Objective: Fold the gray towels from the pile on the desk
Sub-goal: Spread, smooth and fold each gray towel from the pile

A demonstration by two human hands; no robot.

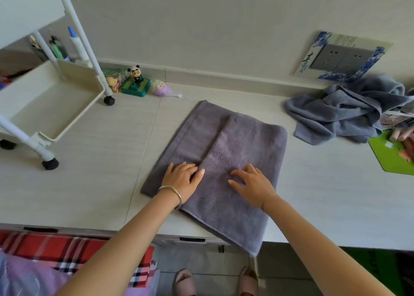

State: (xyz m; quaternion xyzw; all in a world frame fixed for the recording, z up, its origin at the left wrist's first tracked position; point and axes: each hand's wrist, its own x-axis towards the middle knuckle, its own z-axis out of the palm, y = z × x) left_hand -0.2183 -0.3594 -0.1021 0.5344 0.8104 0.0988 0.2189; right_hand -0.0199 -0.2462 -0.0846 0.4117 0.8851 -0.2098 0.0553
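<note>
A gray towel (235, 143) lies on the desk (89, 161) in front of me, its right part folded over the left so a lengthwise edge runs down the middle. Its near corner hangs over the desk's front edge. My left hand (182, 179) rests flat on the towel beside that fold edge, thumb stretched toward the fold. My right hand (252, 182) presses on the folded layer with fingers spread. A pile of gray towels (342, 109) sits crumpled at the back right by the wall.
A white wheeled cart (51, 98) stands on the desk at left. Small toy figures (136, 80) sit by the wall. A green mat (389, 156) with items lies at the right edge. Wall sockets (342, 58) are above the pile. A plaid blanket (74, 255) lies below the desk.
</note>
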